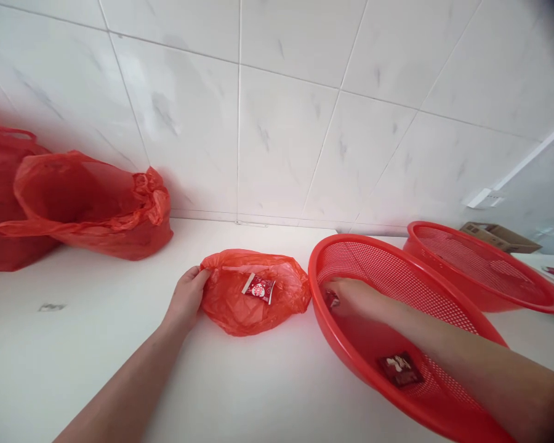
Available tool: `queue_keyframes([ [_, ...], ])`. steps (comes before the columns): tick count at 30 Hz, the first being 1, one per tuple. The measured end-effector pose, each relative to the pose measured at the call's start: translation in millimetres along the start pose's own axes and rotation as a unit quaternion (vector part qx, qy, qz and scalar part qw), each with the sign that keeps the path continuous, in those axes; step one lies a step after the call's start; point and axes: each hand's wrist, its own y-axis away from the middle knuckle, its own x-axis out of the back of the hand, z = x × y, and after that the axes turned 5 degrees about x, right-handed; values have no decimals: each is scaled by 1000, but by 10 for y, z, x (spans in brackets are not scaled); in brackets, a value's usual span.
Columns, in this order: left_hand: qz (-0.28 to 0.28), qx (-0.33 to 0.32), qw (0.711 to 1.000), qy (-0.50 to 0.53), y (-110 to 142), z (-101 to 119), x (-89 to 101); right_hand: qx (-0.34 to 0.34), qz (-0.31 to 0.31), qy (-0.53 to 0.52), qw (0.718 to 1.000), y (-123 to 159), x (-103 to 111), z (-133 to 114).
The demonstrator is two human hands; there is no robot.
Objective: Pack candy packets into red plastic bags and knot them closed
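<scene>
My left hand [188, 294] pinches the left rim of a thin red plastic bag [221, 314], keeping its mouth spread on the table. Inside the bag lies one small red-and-white packet [260, 288]. Reaching down into a red plastic colander [373, 243], my right hand [347, 292] has its fingers closed at a small dark red packet [332, 299] by the left inner wall. Part of those fingers is hidden. A dark brown-red packet [401, 369] with pale print lies in the colander, below my right forearm.
Two larger red plastic bags, a half-open one [106, 237] and another [0, 184], stand at the left against the tiled wall [286, 135]. A second red colander [461, 295] and a cardboard box [512, 239] sit at the right. White tabletop [240, 394] runs beneath.
</scene>
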Motion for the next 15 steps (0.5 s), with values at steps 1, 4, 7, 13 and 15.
queue_keyframes([
  [1, -2, -2, 1000, 3, -4, -6, 0, -6, -11, 6, 1000, -5, 20, 26],
  [4, -9, -15, 1000, 13, -26, -37, 7, -40, -11, -10, 999, -4, 179, 42],
  [7, -9, -24, 1000, 13, -41, -58, 13, -38, 109, -38, 993, -22, 461, -96],
  [13, -9, -19, 1000, 4, -18, -42, 13, 71, 162, -68, 982, -315, 751, -725],
  [15, -7, -18, 1000, 7, -24, -47, 21, 123, 101, -111, 981, -446, 731, -857],
])
